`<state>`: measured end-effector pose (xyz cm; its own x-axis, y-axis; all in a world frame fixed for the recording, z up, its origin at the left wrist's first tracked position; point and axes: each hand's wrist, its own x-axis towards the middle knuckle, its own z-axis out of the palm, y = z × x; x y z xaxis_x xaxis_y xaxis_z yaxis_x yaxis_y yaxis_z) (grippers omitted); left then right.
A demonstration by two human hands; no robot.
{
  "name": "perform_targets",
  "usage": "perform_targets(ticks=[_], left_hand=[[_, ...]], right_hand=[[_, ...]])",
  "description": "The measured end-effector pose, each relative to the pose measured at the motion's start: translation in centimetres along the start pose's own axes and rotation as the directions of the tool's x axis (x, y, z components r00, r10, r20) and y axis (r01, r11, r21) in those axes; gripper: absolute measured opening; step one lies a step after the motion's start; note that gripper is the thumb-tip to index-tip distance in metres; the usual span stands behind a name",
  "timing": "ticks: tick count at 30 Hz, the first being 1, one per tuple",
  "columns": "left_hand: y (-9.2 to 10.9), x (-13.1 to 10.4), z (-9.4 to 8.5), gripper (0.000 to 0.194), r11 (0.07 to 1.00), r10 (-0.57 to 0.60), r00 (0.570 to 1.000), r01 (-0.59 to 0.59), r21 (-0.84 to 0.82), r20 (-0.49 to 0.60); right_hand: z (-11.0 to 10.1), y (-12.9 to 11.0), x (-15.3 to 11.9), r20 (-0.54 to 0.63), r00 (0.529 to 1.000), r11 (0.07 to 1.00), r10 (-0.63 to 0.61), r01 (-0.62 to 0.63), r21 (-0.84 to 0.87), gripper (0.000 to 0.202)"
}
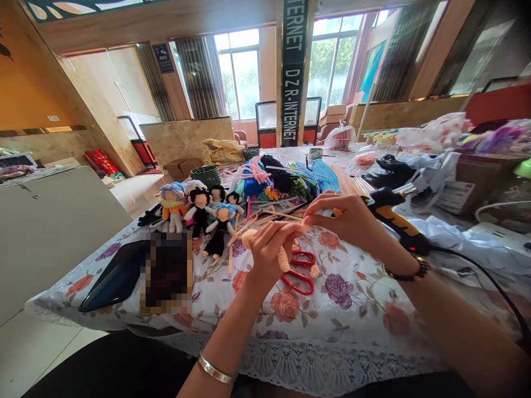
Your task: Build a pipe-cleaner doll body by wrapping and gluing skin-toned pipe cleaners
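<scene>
My left hand [269, 246] is closed on a peach fuzzy doll body [283, 260]; a rounded end pokes out at the left of the fingers and a limb hangs below. My right hand [346, 218] pinches a small peach piece [306, 224] right at the left fingertips; its exact shape is mostly hidden. Under the hands lie scissors [302, 284] with red handles, their blades covered from view. Beside them is a small peach bit [314, 271]. A black and yellow glue gun [394, 221] sits just beyond my right wrist, a red light on its handle.
Several finished dolls [199, 210] stand at the left back. Ahead are bundles of coloured pipe cleaners [323, 177] and loose peach strips. A dark glossy object [114, 276] and a blurred-out panel [168, 273] lie front left. The glue gun's cord [485, 271] runs along the right.
</scene>
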<state>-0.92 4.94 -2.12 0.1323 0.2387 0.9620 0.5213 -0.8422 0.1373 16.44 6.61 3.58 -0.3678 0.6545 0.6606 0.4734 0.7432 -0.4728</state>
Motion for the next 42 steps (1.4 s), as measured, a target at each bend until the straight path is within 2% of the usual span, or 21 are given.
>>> perform_targets(ticks=[2, 4, 8, 11, 18, 23, 27, 31, 35, 39, 42], left_hand=[[0.0, -0.1, 0.1, 0.017, 0.999, -0.037, 0.999, 0.037, -0.002, 0.007], [-0.1, -0.1, 0.3, 0.014, 0.995, -0.1, 0.995, 0.1, -0.003, 0.024], [-0.2, -0.1, 0.6, 0.01, 0.971, -0.236, 0.971, 0.237, -0.016, 0.038], [-0.2, 0.0, 0.7, 0.01, 0.957, -0.291, 0.957, 0.291, -0.024, 0.005], [0.0, 0.4, 0.6, 0.008, 0.943, -0.333, 0.942, 0.331, -0.042, -0.043], [0.1, 0.4, 0.7, 0.008, 0.933, -0.359, 0.933, 0.358, -0.044, -0.03], [0.0, 0.2, 0.7, 0.009, 0.943, -0.334, 0.943, 0.334, 0.0, 0.017], [-0.3, -0.1, 0.7, 0.009, 0.97, -0.24, 0.969, 0.238, 0.049, 0.056], [-0.2, 0.0, 0.6, 0.009, 0.964, -0.262, 0.96, 0.264, -0.013, 0.097], [0.1, 0.5, 0.3, 0.01, 0.928, -0.334, 0.931, 0.352, -0.125, 0.147], [0.1, 0.9, 0.0, 0.013, 0.886, -0.4, 0.896, 0.433, -0.17, 0.194]], right_hand=[[0.1, 0.1, 0.0, 0.012, 0.999, 0.999, 0.046, -0.046, 0.003, 0.015], [0.2, 0.1, 0.0, -0.021, 0.999, 0.999, 0.035, -0.035, -0.033, 0.015], [0.6, 0.1, 0.1, -0.125, 0.982, 0.972, -0.138, 0.111, -0.206, 0.014], [0.8, 0.1, 0.0, -0.14, 0.95, 0.919, -0.278, 0.221, -0.325, 0.013], [0.6, -0.2, -0.3, -0.044, 0.902, 0.817, -0.429, 0.367, -0.444, 0.022], [0.5, 0.1, -0.5, 0.017, 0.864, 0.75, -0.504, 0.447, -0.488, 0.019], [0.6, -0.1, -0.5, -0.025, 0.842, 0.725, -0.539, 0.45, -0.521, 0.021], [0.9, -0.5, -0.4, -0.122, 0.895, 0.791, -0.429, 0.307, -0.53, 0.023], [1.1, -0.7, -0.3, -0.2, 0.958, 0.913, -0.203, 0.111, -0.393, 0.018], [1.1, -0.4, -0.1, -0.146, 0.987, 0.983, 0.064, -0.088, -0.16, 0.016], [1.2, -0.1, 0.0, -0.099, 0.98, 0.983, 0.175, -0.179, -0.041, 0.019]])
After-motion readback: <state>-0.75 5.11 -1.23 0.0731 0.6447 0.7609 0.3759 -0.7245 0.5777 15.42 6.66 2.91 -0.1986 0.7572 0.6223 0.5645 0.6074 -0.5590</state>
